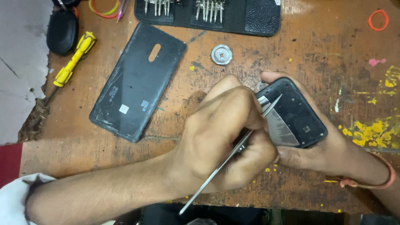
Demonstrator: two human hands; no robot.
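A: The left hand (216,137) is pinching a pair of slim steel tweezers (233,152), their tips resting on the opened black phone body (298,112). The right hand (329,150) clamps that phone from both sides, thumb over the far edge, and holds it on the worn wooden bench (258,54).

B: What worries you?

A: The tweezer points lie right against a shiny metal shield inside. If the left hand presses too hard, I'd judge the tips could skid and scratch whatever sits beside it (I can't make out the small parts under the knuckles).

B: And the grip?

A: The phone sits near the bench's front edge; a slackened right hand could let it twist or slide off.

B: Anything loose nearby?

A: The removed dark plastic back cover (137,81) lies well apart to the left, and a small round silver metal disc (221,54) sits just beyond the hands, where a sweeping wrist might knock it.
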